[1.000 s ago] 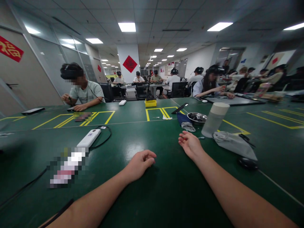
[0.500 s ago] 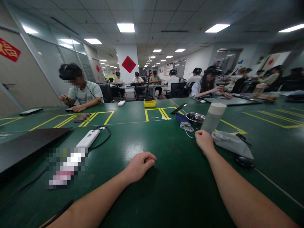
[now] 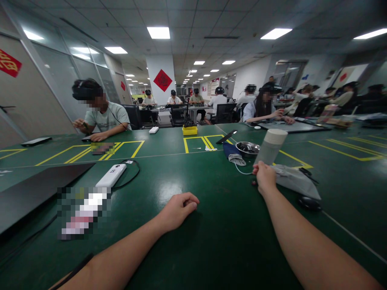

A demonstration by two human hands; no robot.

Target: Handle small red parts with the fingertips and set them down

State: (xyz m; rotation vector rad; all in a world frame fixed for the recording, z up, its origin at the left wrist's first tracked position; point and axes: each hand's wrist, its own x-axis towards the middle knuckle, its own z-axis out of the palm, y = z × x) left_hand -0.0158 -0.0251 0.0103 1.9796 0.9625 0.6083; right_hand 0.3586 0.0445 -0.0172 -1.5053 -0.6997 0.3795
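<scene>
My left hand [image 3: 180, 209] rests on the green table [image 3: 211, 225], its fingers curled together; whatever is inside them, if anything, is hidden. On the right, my right hand [image 3: 265, 176] is closed in front of a pale bottle [image 3: 271, 146], and its fingers hide what they may hold. A small dark red object [image 3: 254, 183] shows on the table just below this hand. Beside it lies a grey pouch [image 3: 294, 179]. Behind, to its left, are a metal bowl [image 3: 248, 149] with dark items and a blue and grey pouch [image 3: 234, 154].
A white power bank [image 3: 111, 176] with a black cable lies left, near a dark laptop [image 3: 39, 189]. A black mouse [image 3: 310, 202] is at the right. Further back stand a yellow box [image 3: 190, 130] and a phone-like dark panel [image 3: 227, 137]. People sit across the table.
My right hand has moved slightly right and turned. The small dark red object now shows below it. My left hand has stayed in place.
</scene>
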